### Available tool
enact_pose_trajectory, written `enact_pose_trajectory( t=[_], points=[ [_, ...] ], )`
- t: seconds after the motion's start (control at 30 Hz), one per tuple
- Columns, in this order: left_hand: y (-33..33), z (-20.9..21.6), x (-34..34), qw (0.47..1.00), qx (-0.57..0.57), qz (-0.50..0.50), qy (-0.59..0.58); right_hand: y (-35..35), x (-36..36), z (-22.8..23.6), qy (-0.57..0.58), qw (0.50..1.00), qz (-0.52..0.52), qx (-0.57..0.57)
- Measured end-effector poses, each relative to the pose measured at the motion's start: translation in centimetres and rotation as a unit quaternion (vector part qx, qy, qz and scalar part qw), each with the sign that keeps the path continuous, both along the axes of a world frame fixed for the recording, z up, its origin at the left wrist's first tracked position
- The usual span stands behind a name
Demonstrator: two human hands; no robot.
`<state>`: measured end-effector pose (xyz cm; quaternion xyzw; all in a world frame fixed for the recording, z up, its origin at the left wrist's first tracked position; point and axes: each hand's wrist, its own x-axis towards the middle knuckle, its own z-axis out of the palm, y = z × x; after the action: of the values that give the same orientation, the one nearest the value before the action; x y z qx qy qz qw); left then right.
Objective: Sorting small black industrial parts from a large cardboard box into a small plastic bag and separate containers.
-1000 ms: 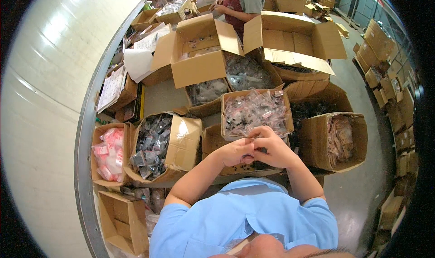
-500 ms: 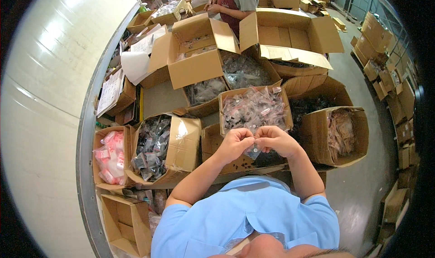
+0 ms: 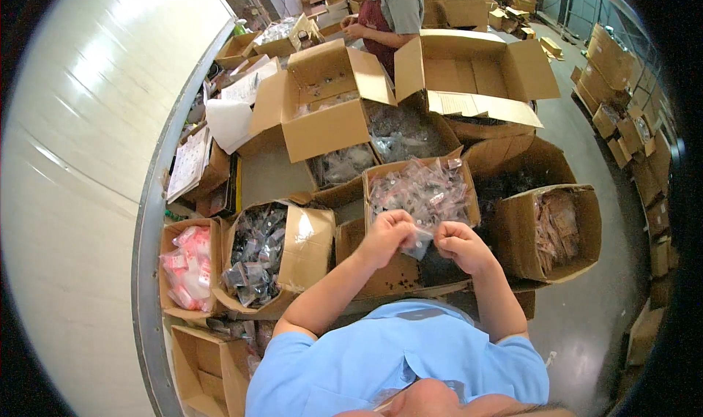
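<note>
Left hand: the left hand (image 3: 386, 235) sits at the centre of the frame, fingers curled and pinching the upper left edge of a small clear plastic bag (image 3: 417, 243).
Right hand: the right hand (image 3: 461, 245) is just right of it, fingers bent inward and nipping the bag's right edge; the two hands are close together with the bag between them.
Small bag: it hangs between both hands at frame centre, above the open brown cardboard box of dark loose parts (image 3: 410, 274) in front of the person; what it contains is too small to tell.
Box behind the hands: an open cardboard box heaped with clear packets (image 3: 423, 190) lies just above the hands.
Left of centre: a cardboard box of dark-filled clear packets (image 3: 253, 252), and at the lower left a box of pink packets (image 3: 187, 259).
Right of centre: a tall open cardboard box with brownish packets (image 3: 556, 226).
Upper middle: a large empty cardboard box with raised flaps (image 3: 469, 73); behind it stands another person in a dark red apron (image 3: 388, 14).
Bottom: the wearer's light blue shirt (image 3: 381, 358).
</note>
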<state>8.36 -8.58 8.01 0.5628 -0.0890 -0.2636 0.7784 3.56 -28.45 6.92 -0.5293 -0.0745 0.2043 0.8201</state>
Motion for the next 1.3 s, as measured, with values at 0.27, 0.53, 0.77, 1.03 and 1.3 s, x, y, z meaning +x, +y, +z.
enact_pose_trajectory(
  t=[0.27,0.53,0.77,1.03,1.3],
  points=[
    [7.3,0.5,18.0,0.939,-0.05,0.328,0.084,-1.3,-3.2,-2.5,0.027,0.994,0.031,-0.102],
    [8.2,2.0,27.0,0.928,-0.066,0.359,-0.075,1.6,-3.3,-6.2,-0.027,0.937,0.122,-0.326],
    [-0.1,-1.5,15.4,0.806,0.389,-0.134,-0.426,5.5,-0.9,-10.3,-0.142,0.769,0.283,-0.555],
    [0.4,-4.0,12.5,0.623,0.615,-0.171,-0.452,13.8,1.3,-16.2,-0.302,0.638,0.425,-0.567],
    [2.5,-2.7,11.8,0.736,0.487,-0.028,-0.469,9.5,0.7,-23.5,-0.168,0.678,0.449,-0.557]
  ],
)
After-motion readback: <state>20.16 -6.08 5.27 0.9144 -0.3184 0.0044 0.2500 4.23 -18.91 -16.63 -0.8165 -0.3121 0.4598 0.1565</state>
